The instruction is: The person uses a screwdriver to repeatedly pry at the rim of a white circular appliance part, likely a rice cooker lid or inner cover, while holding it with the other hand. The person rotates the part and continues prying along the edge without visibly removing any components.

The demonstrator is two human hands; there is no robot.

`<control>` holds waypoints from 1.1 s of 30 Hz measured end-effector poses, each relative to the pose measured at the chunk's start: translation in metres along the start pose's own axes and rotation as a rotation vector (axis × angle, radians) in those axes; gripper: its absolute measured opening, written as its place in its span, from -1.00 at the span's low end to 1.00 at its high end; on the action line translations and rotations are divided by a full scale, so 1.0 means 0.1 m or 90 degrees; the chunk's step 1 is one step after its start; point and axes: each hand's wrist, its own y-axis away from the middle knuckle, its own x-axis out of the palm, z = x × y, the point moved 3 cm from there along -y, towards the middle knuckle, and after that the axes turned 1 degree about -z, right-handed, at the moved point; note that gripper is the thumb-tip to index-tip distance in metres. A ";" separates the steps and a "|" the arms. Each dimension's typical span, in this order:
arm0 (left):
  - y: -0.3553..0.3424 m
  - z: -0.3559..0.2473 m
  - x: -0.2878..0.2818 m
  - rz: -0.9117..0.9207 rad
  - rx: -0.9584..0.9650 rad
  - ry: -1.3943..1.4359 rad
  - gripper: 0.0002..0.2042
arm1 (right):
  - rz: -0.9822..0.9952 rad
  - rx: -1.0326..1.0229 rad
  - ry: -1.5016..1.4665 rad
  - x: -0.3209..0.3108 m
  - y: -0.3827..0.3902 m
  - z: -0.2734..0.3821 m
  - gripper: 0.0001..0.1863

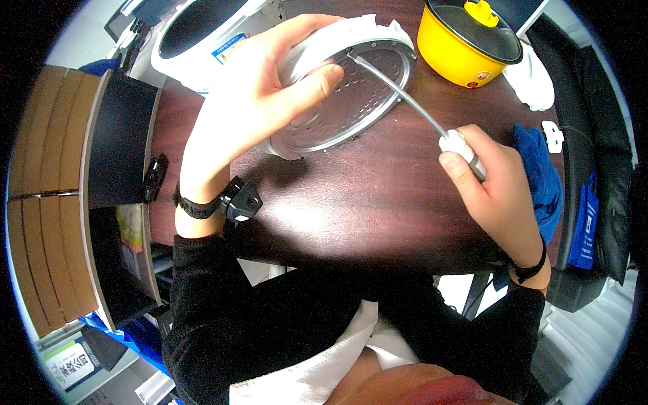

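Observation:
My left hand (270, 94) is closed on a white appliance lid (351, 28), held tilted above the desk, with its thumb over a round perforated metal plate (361, 101) on the lid's underside. In my right hand (482, 172) is a screwdriver (412, 101) with a white and grey handle, fingers wrapped round it. The long shaft reaches up and left, its tip at a small fixing on the plate's upper rim. The fingertips of my left hand are partly hidden behind the lid. A black device (240, 201) is strapped on my left wrist.
Behind the lid stands a white appliance body (175, 50). A yellow pot (452, 61) with a black lid, a white part (533, 81), a blue cloth (540, 169) and a small white item (552, 137) lie rightward on the wooden desk (358, 209). Cardboard-brown shelving (54, 263) stands left.

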 end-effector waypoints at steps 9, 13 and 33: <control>-0.01 -0.03 0.07 0.045 -0.029 0.085 -0.49 | -0.191 -0.069 0.289 -0.21 0.09 0.09 -0.69; -0.01 -0.02 0.10 0.055 -0.014 0.119 -0.48 | -0.190 -0.058 0.326 -0.29 0.09 0.14 -0.69; 0.03 -0.11 0.15 0.035 -0.030 0.058 -0.48 | -0.149 -0.034 0.106 -0.33 0.03 0.03 -0.75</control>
